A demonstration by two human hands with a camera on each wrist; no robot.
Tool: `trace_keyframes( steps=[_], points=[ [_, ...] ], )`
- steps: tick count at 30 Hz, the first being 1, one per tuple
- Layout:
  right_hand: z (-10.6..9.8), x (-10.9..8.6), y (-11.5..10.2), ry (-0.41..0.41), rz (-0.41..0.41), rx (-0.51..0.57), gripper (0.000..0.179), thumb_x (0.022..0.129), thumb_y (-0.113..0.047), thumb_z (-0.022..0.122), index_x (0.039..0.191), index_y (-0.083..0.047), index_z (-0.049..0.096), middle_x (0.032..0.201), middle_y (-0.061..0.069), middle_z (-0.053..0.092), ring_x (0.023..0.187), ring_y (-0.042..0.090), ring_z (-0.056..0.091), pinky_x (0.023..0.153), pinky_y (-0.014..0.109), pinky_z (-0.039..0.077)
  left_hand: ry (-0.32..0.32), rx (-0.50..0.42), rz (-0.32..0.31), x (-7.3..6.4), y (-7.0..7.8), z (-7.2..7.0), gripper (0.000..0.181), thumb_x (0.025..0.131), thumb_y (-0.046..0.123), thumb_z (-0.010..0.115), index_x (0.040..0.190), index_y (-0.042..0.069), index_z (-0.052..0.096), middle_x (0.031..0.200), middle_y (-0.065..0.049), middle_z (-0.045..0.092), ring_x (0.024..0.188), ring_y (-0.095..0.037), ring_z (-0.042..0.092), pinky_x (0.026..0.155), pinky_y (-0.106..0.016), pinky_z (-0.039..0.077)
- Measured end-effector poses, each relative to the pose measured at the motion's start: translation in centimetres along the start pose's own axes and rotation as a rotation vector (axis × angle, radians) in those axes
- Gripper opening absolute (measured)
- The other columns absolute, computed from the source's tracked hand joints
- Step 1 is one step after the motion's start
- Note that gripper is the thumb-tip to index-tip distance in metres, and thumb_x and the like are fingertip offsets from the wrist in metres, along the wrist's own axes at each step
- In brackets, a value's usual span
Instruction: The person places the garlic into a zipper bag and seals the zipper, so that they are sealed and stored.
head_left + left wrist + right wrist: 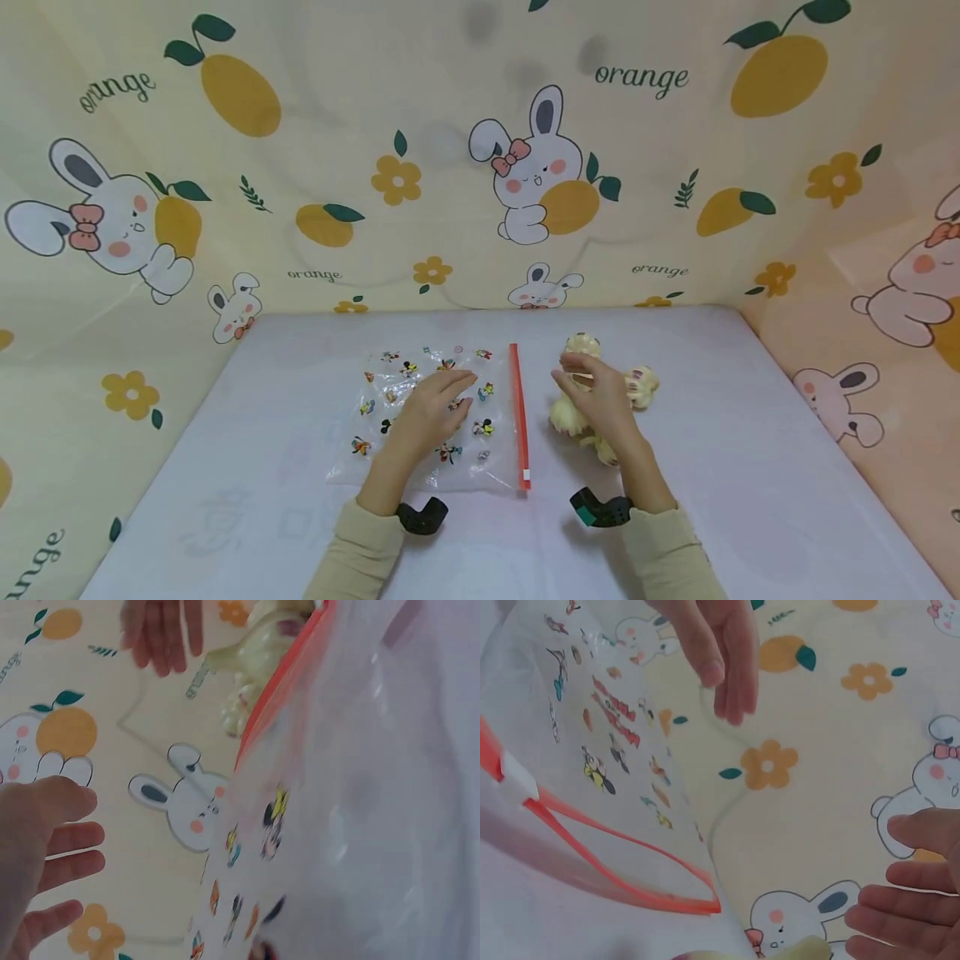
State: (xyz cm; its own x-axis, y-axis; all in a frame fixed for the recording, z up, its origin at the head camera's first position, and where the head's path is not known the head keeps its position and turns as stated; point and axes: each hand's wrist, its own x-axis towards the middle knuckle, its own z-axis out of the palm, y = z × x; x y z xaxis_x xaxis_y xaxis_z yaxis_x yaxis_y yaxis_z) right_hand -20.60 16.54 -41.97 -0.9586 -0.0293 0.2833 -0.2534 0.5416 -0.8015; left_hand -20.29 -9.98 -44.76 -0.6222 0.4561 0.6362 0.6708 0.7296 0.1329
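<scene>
A clear zip bag (498, 458) printed with small cartoon figures lies flat, its red zip strip (517, 408) facing right. In the right wrist view, the strip parts into a gaping loop beside a white slider (519, 780). Over the bag hovers my left hand (429, 412), fingers extended and nothing in them. Several pale garlic bulbs (567, 417) are grouped right of the bag. Above them is my right hand (603, 400), holding nothing, fingers loosely spread, and it hides part of the group. One bulb with its stem (259, 649) shows beyond the strip in the left wrist view.
A white cloth (247, 433) covers the table. Behind it and along the sides hangs a cream curtain (450, 100) with rabbits and oranges. Each wrist wears a black camera mount (423, 517), and both sleeves (360, 546) are beige.
</scene>
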Motion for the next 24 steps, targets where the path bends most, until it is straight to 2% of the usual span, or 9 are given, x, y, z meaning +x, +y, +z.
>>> trace_keyframes(
  steps=[7, 11, 18, 24],
  points=[
    [0.7, -0.4, -0.4, 0.020, -0.046, 0.015, 0.027, 0.087, -0.009, 0.070, 0.110, 0.005, 0.066, 0.105, 0.022, 0.071, 0.097, 0.034, 0.070, 0.084, 0.043, 0.059, -0.044, -0.013, 0.071, -0.2, 1.3, 1.1, 0.031, 0.084, 0.014, 0.072, 0.114, 0.008, 0.069, 0.114, -0.006, 0.071, 0.107, -0.021, 0.067, 0.095, -0.033, 0.055],
    [1.0, -0.4, -0.5, 0.004, -0.018, 0.019, 0.027, 0.087, -0.011, 0.070, 0.110, 0.001, 0.066, 0.105, 0.020, 0.072, 0.097, 0.032, 0.070, 0.084, 0.041, 0.060, -0.097, -0.016, 0.101, 0.2, 2.2, 1.5, 0.028, 0.085, 0.016, 0.071, 0.113, 0.009, 0.070, 0.114, -0.004, 0.072, 0.107, -0.019, 0.067, 0.096, -0.032, 0.055],
    [1.7, -0.5, -0.5, -0.042, 0.019, 0.036, 0.025, 0.088, -0.013, 0.069, 0.110, 0.000, 0.067, 0.105, 0.019, 0.073, 0.097, 0.032, 0.070, 0.083, 0.038, 0.060, -0.115, -0.021, 0.198, 0.6, 3.7, 2.5, 0.024, 0.084, 0.014, 0.070, 0.108, 0.008, 0.072, 0.109, -0.003, 0.073, 0.104, -0.017, 0.068, 0.096, -0.031, 0.055],
    [2.2, -0.6, -0.7, -0.084, 0.049, 0.046, 0.028, 0.089, -0.015, 0.068, 0.113, -0.001, 0.066, 0.107, 0.019, 0.072, 0.100, 0.031, 0.070, 0.086, 0.039, 0.059, -0.218, 0.006, 0.243, 0.3, 4.9, 3.1, 0.022, 0.086, 0.014, 0.068, 0.108, 0.014, 0.072, 0.116, -0.001, 0.072, 0.111, -0.015, 0.066, 0.101, -0.036, 0.053]
  ],
)
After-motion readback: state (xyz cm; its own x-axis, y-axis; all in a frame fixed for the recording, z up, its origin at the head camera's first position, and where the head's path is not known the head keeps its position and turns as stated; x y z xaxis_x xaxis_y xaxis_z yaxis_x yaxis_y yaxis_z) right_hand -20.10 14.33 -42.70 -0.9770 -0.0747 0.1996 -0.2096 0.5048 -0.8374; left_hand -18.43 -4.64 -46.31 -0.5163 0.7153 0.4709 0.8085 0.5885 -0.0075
